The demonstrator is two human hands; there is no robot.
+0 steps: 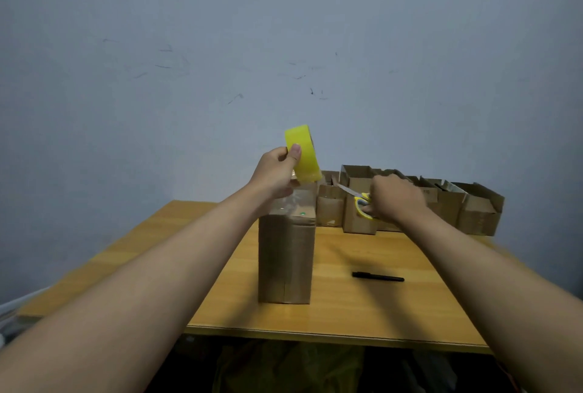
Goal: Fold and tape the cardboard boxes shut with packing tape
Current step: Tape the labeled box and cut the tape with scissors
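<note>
tall brown box (286, 261), top apparently taped, glossy

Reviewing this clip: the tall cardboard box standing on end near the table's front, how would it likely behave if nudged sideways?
The box stands tall on a narrow base, so it would probably tip rather than slide. Plain cardboard on the smooth wooden table suggests it is light for its size, though its contents are hidden. Tape runs from its top to the roll in the left hand, which may steady it somewhat.

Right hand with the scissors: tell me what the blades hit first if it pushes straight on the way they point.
The scissors in the right hand point left, toward the clear tape stretched from the yellow tape roll to the upright box. Probably that tape first; depth is unclear.
</note>
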